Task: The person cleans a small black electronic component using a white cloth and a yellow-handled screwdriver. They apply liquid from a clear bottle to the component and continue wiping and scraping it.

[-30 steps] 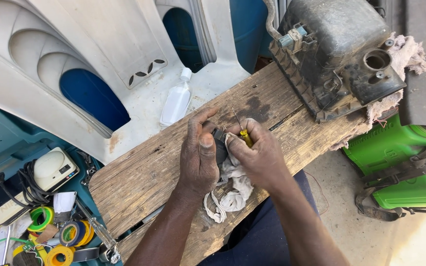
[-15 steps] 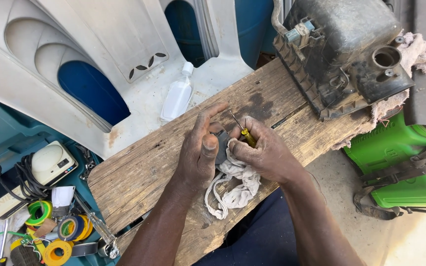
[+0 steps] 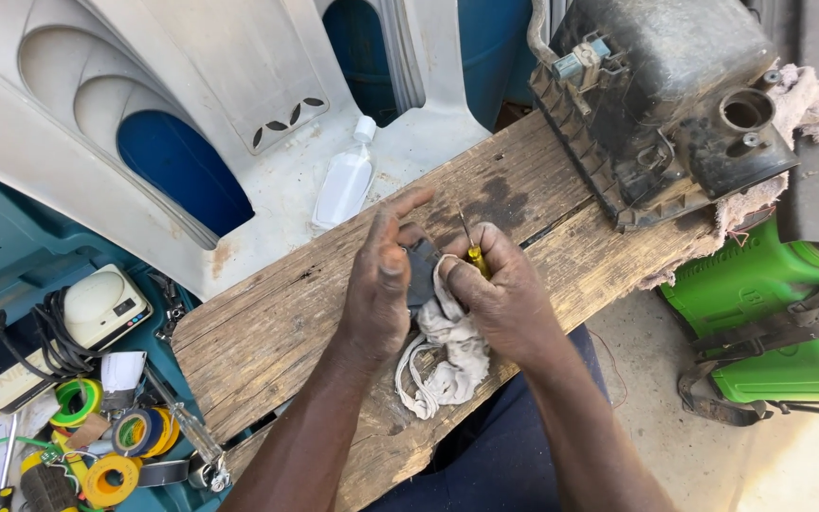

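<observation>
My left hand [image 3: 378, 284] holds a small dark flat part [image 3: 422, 268] over a worn wooden plank [image 3: 267, 332], its fingers stretched out above it. My right hand [image 3: 500, 289] grips a yellow-handled screwdriver [image 3: 474, 254], its thin shaft pointing up and away, and presses a dirty white rag [image 3: 447, 356] against the dark part. The rag hangs down below both hands. The two hands touch around the part.
A black engine housing [image 3: 661, 104] sits on the plank's far right end over a rag. A clear plastic bottle [image 3: 345, 180] lies on a white moulded plastic panel [image 3: 191, 104]. Tape rolls [image 3: 111, 446] and a meter [image 3: 97, 308] fill a blue case at left. A green machine [image 3: 770, 322] stands right.
Both hands have shifted slightly toward the far edge of the plank, and my left fingers have spread out straighter. The rag has stayed under my right hand.
</observation>
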